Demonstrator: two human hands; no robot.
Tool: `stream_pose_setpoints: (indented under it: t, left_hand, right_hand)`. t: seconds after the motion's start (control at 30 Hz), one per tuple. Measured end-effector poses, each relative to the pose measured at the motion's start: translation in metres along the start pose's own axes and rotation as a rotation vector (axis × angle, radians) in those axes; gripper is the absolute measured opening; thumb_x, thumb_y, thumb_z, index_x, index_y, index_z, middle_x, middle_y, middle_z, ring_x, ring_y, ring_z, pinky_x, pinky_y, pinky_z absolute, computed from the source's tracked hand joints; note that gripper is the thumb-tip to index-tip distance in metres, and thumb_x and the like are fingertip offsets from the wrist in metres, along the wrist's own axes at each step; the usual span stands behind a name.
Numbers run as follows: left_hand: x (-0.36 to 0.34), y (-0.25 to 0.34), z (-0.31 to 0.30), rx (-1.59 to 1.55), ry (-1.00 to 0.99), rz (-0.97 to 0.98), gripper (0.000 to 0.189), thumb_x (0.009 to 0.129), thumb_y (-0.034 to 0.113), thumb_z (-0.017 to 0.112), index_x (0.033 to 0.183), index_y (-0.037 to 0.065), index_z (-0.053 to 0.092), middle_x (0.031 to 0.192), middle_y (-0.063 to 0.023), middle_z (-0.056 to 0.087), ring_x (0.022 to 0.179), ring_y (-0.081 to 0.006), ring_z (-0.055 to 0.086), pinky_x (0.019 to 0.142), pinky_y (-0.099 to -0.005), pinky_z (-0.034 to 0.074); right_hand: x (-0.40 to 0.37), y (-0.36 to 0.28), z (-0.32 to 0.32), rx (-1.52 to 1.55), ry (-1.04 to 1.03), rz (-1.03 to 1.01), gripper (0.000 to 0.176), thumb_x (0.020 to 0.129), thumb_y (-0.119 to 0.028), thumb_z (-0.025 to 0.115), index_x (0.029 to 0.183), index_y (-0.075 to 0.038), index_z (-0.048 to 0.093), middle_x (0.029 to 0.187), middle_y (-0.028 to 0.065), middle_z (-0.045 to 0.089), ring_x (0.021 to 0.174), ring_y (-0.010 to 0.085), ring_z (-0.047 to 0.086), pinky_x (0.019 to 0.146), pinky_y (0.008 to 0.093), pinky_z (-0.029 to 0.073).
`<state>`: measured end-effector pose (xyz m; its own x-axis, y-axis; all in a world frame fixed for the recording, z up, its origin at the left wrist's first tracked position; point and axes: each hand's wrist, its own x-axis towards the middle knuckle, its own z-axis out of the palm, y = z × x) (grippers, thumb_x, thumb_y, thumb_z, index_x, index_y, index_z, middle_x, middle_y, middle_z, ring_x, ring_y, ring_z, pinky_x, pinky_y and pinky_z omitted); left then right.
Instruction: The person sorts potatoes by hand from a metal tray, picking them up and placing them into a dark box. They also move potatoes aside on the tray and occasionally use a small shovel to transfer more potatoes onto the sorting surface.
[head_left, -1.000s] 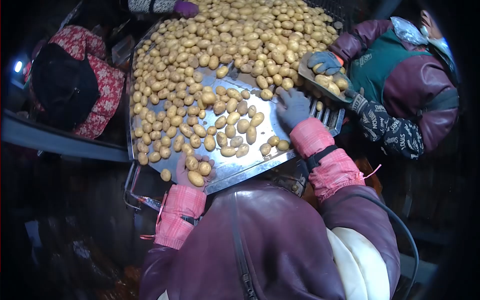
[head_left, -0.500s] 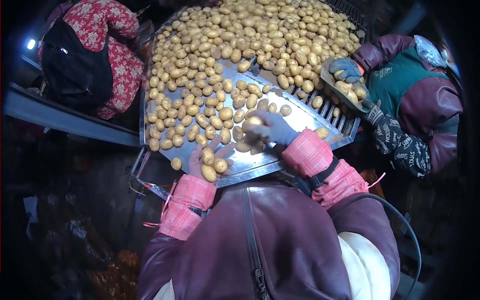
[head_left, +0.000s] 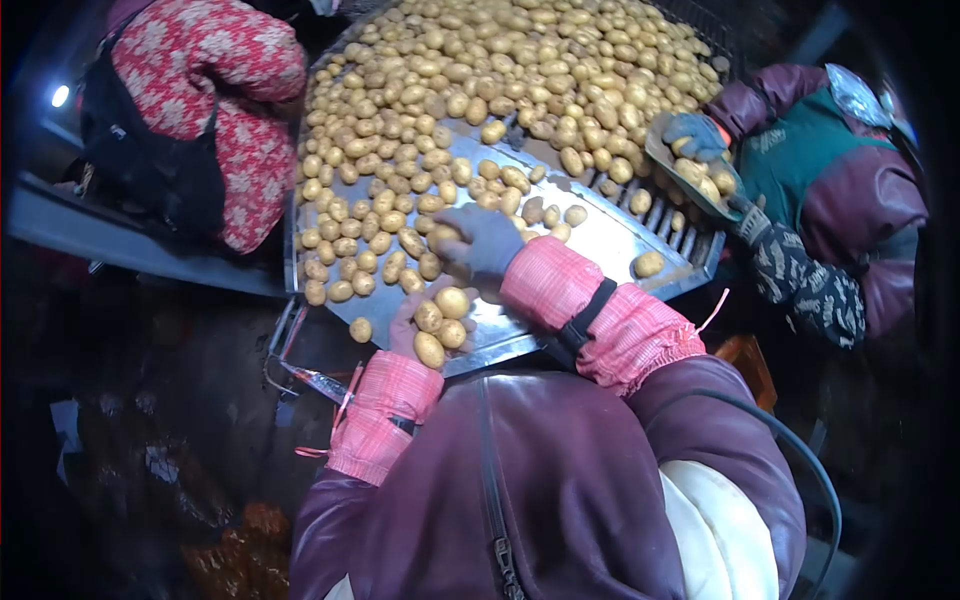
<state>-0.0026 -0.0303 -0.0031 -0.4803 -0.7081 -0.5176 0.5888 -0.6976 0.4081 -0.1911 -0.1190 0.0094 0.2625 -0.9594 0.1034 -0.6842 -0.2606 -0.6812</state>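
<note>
Quick counts from my end: two of the person's own hands, two other people, one metal table (head_left: 600, 245), and one heap of potatoes (head_left: 500, 70) far too many to count, covering the far and left parts of the table. The left hand (head_left: 425, 322) is at the near edge, palm up, fingers curved together into a cup under four small potatoes (head_left: 452, 302); one of the four may be resting on the table, hard to say. The right hand (head_left: 482, 240), in a grey glove, reaches across to the left over the middle of the table, knuckles up, with its fingers bent together round a single potato (head_left: 437, 237) at the edge of the heap. I cannot tell whether it is gripped or only touched. Both forearms wear pink sleeve covers (head_left: 560, 285), two in all, and one black strap (head_left: 585, 315) crosses the right one. One stray potato (head_left: 360, 329) lies near the left hand and another stray one (head_left: 648, 264) lies on the right by the slatted grate (head_left: 665, 215). Far left is a person in a red flowered jacket (head_left: 225, 70). On the right, a person in a maroon jacket (head_left: 860, 200) has a blue glove (head_left: 692, 135) on a scoop (head_left: 700, 185) loaded with potatoes. The lettering on that person's patterned sleeve (head_left: 800, 285) is too blurred to read.
</note>
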Motion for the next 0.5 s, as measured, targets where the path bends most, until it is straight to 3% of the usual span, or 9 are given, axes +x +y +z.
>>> stream_pose_setpoints:
  t: [0.07,0.1,0.13,0.23,0.33,0.43,0.5]
  left_hand:
    - [-0.001,-0.001,0.003,0.072,0.054,0.022,0.063,0.096,0.056,0.038,0.139,0.012,0.047,0.124,-0.0188,0.062,0.078,-0.0324,0.069,0.054,-0.0420,0.059]
    - [-0.002,-0.002,0.005,0.093,0.046,0.047,0.066,0.094,0.055,0.043,0.142,0.010,0.046,0.123,-0.0164,0.063,0.086,-0.0335,0.071,0.055,-0.0433,0.062]
    - [-0.005,-0.002,0.016,0.038,0.105,0.083,0.070,0.092,0.060,0.044,0.142,0.011,0.045,0.124,-0.0164,0.062,0.086,-0.0329,0.070,0.054,-0.0430,0.061]
    - [-0.007,0.001,0.025,-0.005,0.137,0.122,0.076,0.090,0.066,0.044,0.142,0.012,0.045,0.126,-0.0170,0.061,0.087,-0.0321,0.070,0.053,-0.0426,0.060]
    - [-0.003,0.000,0.011,0.057,0.043,0.091,0.079,0.088,0.069,0.045,0.143,0.012,0.045,0.128,-0.0179,0.060,0.087,-0.0318,0.070,0.052,-0.0423,0.060]
    - [0.000,0.000,0.005,0.098,-0.005,0.075,0.083,0.086,0.073,0.045,0.143,0.012,0.044,0.129,-0.0188,0.059,0.087,-0.0315,0.069,0.051,-0.0421,0.059]
    - [-0.002,-0.001,0.004,0.099,-0.028,0.065,0.085,0.085,0.075,0.045,0.143,0.012,0.044,0.130,-0.0194,0.059,0.088,-0.0313,0.069,0.051,-0.0419,0.059]
  right_hand:
    - [-0.022,-0.023,0.000,0.152,-0.025,-0.086,0.050,0.087,-0.041,0.063,0.129,-0.015,0.059,0.111,0.0161,0.063,0.106,0.0360,0.061,0.092,0.0420,0.049]
    - [-0.031,-0.027,0.001,0.193,-0.026,-0.236,0.049,0.087,-0.038,0.063,0.128,-0.012,0.060,0.113,0.0162,0.062,0.105,0.0369,0.061,0.090,0.0437,0.049]
    - [-0.033,-0.036,-0.006,0.086,-0.134,-0.336,0.051,0.087,-0.037,0.062,0.129,-0.009,0.058,0.119,0.0157,0.060,0.106,0.0358,0.060,0.088,0.0447,0.049]
    - [-0.056,-0.051,0.003,-0.054,0.002,-0.378,0.053,0.087,-0.037,0.062,0.131,-0.008,0.056,0.119,0.0142,0.058,0.103,0.0340,0.059,0.084,0.0454,0.047]
    - [-0.063,-0.063,0.000,-0.101,-0.019,-0.308,0.056,0.086,-0.039,0.064,0.131,-0.008,0.054,0.116,0.0126,0.057,0.100,0.0333,0.058,0.082,0.0458,0.046]
    - [-0.070,-0.059,-0.011,0.090,0.153,-0.403,0.053,0.084,-0.038,0.065,0.127,-0.007,0.057,0.111,0.0133,0.058,0.096,0.0345,0.058,0.080,0.0467,0.045]
    - [-0.075,-0.044,-0.045,0.179,-0.027,-0.167,0.049,0.084,-0.033,0.067,0.124,-0.005,0.059,0.110,0.0152,0.059,0.098,0.0365,0.058,0.081,0.0469,0.046]
